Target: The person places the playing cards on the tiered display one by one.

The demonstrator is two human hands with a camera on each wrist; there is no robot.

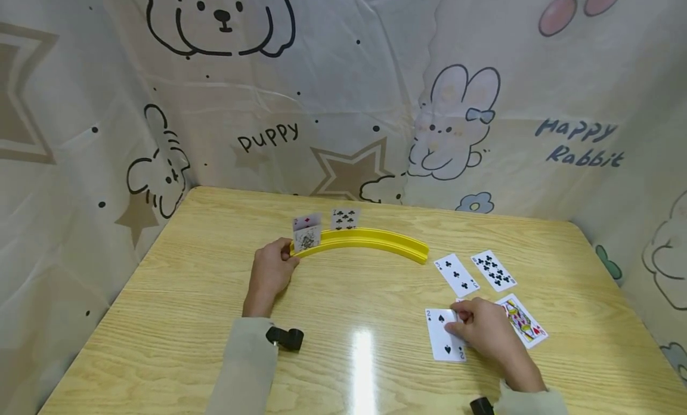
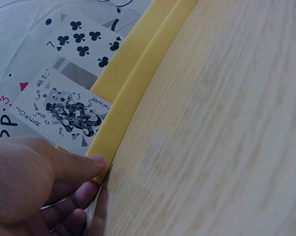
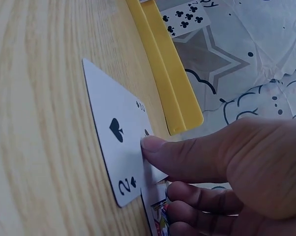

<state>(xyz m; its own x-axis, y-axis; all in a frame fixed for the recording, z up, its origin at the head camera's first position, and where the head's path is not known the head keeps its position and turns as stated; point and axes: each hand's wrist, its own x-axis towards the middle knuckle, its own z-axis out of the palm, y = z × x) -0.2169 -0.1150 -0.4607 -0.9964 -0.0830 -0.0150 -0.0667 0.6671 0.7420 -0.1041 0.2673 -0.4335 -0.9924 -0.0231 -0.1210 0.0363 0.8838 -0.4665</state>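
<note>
My left hand [image 1: 272,272] grips the left end of a curved yellow card holder [image 1: 370,239], thumb on its front edge. Upright in the holder near that hand stands a joker [image 2: 72,110], with a red diamond card [image 1: 307,220] behind it. A seven of clubs [image 1: 344,218] stands a little to the right. On the right side of the table, my right hand [image 1: 485,328] pinches a two of spades [image 1: 442,337] between thumb and fingers at its right edge. The right wrist view shows the card tilted, with part of a face card [image 3: 160,216] below it.
Face up beyond the right hand lie a three of clubs [image 1: 456,275] and another clubs card [image 1: 494,271] with many pips. A red-suited face card [image 1: 523,322] lies beside the hand, partly covered by it. A printed cloth [image 1: 333,117] hangs behind the wooden table [image 1: 188,278].
</note>
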